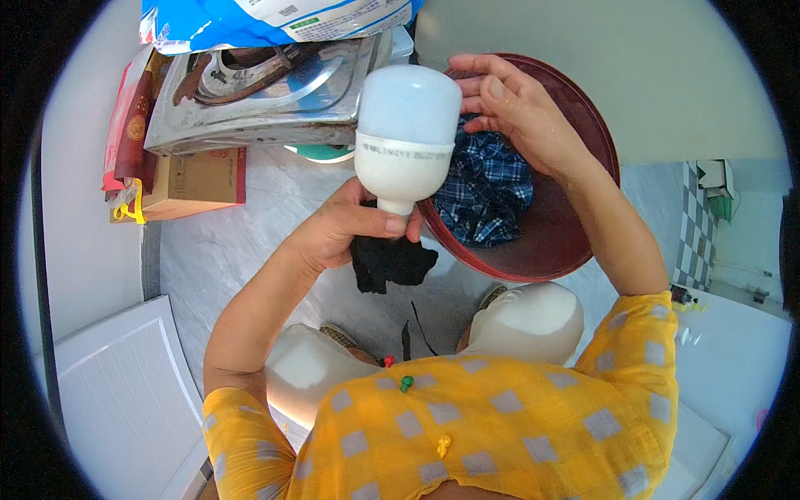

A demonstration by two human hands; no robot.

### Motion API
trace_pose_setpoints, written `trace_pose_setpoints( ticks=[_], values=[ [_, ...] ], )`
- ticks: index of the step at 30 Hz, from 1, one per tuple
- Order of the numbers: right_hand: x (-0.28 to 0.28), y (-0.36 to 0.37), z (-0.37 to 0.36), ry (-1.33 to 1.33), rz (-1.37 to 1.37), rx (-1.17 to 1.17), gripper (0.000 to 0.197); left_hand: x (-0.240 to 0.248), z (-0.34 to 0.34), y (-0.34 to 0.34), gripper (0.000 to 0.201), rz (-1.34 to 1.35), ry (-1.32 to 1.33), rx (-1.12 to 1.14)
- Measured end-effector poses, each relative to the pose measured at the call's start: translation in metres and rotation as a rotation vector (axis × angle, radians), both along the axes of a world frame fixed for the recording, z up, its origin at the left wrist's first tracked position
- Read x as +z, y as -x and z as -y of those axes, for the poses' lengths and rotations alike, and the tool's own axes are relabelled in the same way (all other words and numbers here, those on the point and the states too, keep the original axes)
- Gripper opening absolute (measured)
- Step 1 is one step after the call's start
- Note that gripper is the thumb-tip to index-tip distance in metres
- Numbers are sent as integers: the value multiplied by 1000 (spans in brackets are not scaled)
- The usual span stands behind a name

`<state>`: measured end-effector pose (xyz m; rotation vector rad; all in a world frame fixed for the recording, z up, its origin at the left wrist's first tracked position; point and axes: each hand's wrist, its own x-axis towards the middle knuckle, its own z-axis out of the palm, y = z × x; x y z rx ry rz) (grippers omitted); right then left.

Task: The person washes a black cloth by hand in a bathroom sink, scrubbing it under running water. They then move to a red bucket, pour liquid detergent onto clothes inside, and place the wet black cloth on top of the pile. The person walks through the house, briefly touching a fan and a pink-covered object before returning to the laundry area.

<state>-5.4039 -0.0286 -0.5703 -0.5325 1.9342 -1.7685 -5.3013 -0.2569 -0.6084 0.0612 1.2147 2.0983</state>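
My left hand (354,225) grips a large white light bulb (407,171) by its narrow neck, with the frosted dome pointing up and away from me. A black cloth (390,265) hangs beneath that hand, bunched around the bulb's base. Beyond the bulb's right side, my right hand (521,108) is raised with its fingers apart and nothing in it. Below it stands a dark red basin (562,225), where a blue plaid cloth (483,187) lies crumpled. The bulb overlaps the basin's left rim in view.
At the upper left, a metal gas stove (258,100) rests by a cardboard box (196,183), under a blue and white bag (275,21). A red packet (125,125) leans at the left. A white panel (133,400) lies at lower left, and grey marbled floor (225,250) shows between.
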Motion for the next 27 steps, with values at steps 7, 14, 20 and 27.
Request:
trace_pose_setpoints(
  ticks=[7,14,20,27],
  values=[
    [20,-19,16,67,-127,200,105,4,-3,0,68,-259,370,74],
    [27,-28,8,-150,-339,283,84,-2,-2,-3,73,-412,501,113],
    [43,-32,-17,36,-298,-76,63,4,1,-1,76,-363,357,133],
    [49,-18,-52,15,-432,-330,52,-3,4,1,77,-396,412,153]
  ],
)
